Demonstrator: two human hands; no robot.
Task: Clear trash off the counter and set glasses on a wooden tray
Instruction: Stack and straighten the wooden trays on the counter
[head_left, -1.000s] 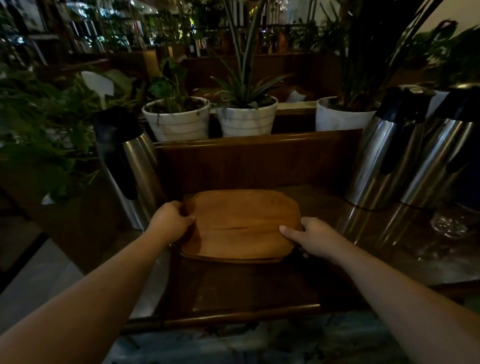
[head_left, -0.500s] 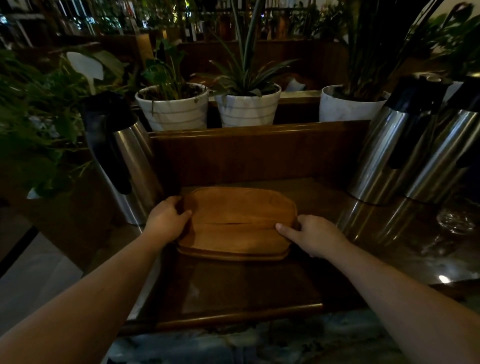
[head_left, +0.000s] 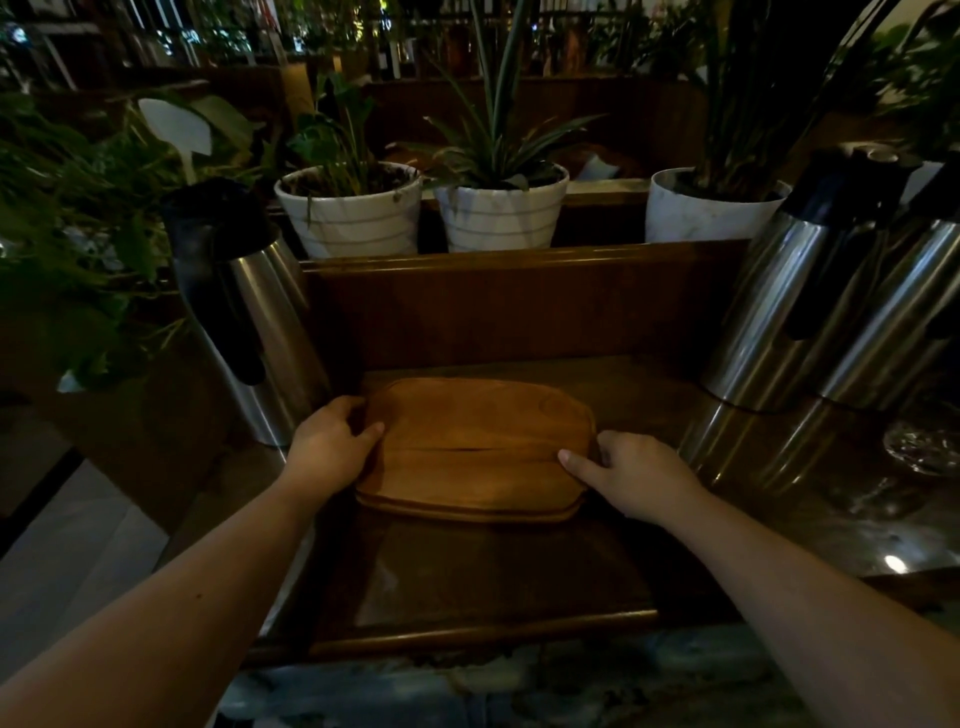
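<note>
A rounded wooden tray (head_left: 475, 449) lies flat on the dark wooden counter (head_left: 483, 577), close to the back wall panel. My left hand (head_left: 332, 447) grips its left end, thumb on top. My right hand (head_left: 636, 475) holds its right end, thumb resting on the top face. Nothing stands on the tray. A clear glass (head_left: 922, 447) sits at the far right edge of the counter, dim and partly cut off.
A steel thermos jug (head_left: 249, 322) stands just left of the tray. Two more steel jugs (head_left: 810, 301) lean at the right. Three white plant pots (head_left: 496, 210) sit on the ledge behind the panel. Leafy plants (head_left: 72, 249) crowd the left side.
Both hands have kept hold of the tray, which sits slightly farther back toward the wall panel than before. The view has tipped down a little.
</note>
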